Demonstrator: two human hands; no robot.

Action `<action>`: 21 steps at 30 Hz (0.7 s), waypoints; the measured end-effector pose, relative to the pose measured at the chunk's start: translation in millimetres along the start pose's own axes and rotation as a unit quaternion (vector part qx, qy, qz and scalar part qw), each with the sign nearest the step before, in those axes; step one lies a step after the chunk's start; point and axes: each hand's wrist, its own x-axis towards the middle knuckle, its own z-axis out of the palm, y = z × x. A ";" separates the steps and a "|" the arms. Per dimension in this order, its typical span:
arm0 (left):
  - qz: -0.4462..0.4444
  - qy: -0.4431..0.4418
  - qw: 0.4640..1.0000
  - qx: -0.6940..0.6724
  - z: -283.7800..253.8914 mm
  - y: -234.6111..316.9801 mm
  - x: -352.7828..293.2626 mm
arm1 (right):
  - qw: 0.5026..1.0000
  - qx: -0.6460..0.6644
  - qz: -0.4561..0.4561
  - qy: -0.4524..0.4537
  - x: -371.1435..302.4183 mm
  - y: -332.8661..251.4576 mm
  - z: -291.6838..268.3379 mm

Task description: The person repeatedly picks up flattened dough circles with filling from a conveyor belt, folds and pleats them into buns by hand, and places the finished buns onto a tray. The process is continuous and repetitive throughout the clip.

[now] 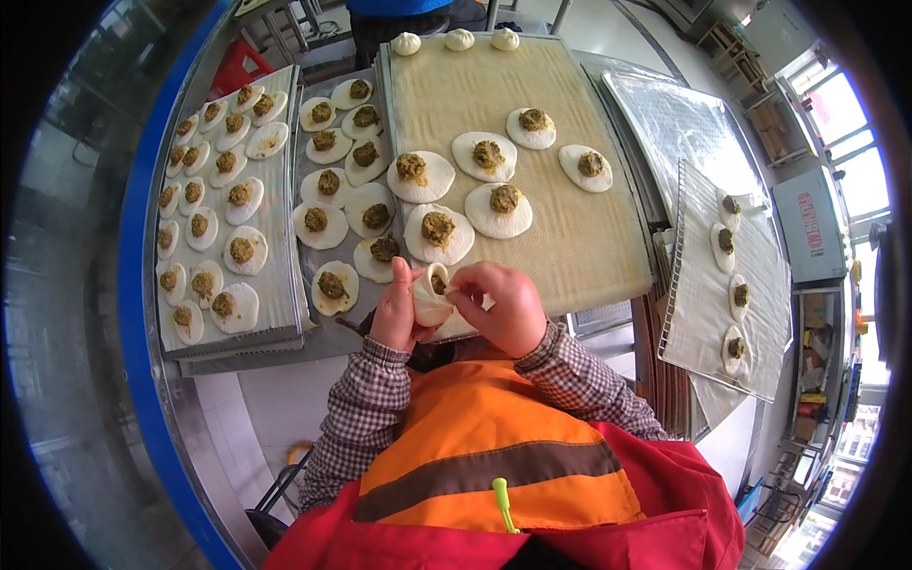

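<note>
Dough wrapper (432, 310) half-closed, left hand (395, 310) curled round it, right hand's (501, 302) fingertips pinching its rim! Three buns (460, 40) closed; dozens of filled rounds (498, 223) lie open.

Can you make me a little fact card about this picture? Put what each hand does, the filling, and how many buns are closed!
Left hand: cradles a partly closed bun
Right hand: pinches that bun's edge
Filling: brownish, showing through the bun's opening
Closed buns: three, at the far edge of the tan mat
Open dough rounds on mat: six, all topped
Apron: orange, brown stripe
</note>
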 end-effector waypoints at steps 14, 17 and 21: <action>0.081 -0.020 0.996 0.036 -0.4 -2.9 -5.9 | 0.977 0.133 0.164 -0.039 -5.4 -5.7 -4.7; 0.130 -0.034 0.990 0.040 2.5 -2.3 -8.8 | 0.977 0.127 0.166 -0.047 -2.5 -5.0 -7.0; 0.182 -0.002 0.972 0.147 5.4 2.8 -12.1 | 0.986 -0.102 -0.135 -0.009 1.0 -7.4 -10.2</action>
